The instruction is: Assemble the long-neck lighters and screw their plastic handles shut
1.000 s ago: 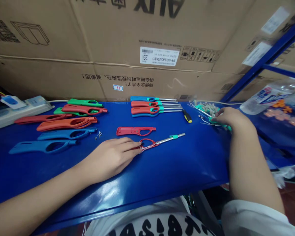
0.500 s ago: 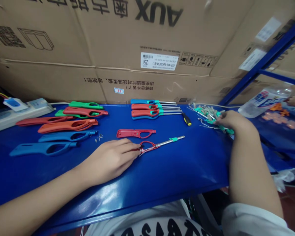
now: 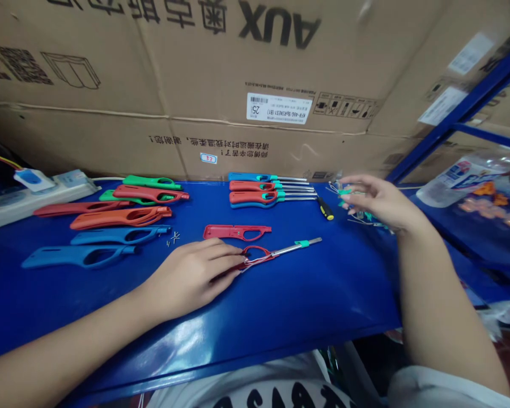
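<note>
My left hand (image 3: 199,269) is closed on the grip end of a red lighter half-shell (image 3: 257,250), lying on the blue tabletop. Thin white wires run along it, and a metal tube (image 3: 285,249) with a teal collar points right. The other red half-shell (image 3: 237,232) lies just beyond my fingers. On the right, my right hand (image 3: 376,199) is over a pile of small teal and metal parts with wires (image 3: 368,216). Its fingers are apart and slightly blurred, partly hiding the pile; a teal piece (image 3: 345,192) shows between the fingertips.
Assembled lighters (image 3: 253,197) are lined up at the back, beside a black-and-yellow screwdriver (image 3: 325,208). Blue, orange, red and green shells (image 3: 121,217) and small screws (image 3: 174,238) lie left. A power strip (image 3: 63,190), cardboard boxes (image 3: 195,68) and a plastic bottle (image 3: 459,178) border the table.
My right hand has moved left and its fingers have spread over the left part of the pile. The left hand keeps its hold on the half-shell. The view has shifted slightly.
</note>
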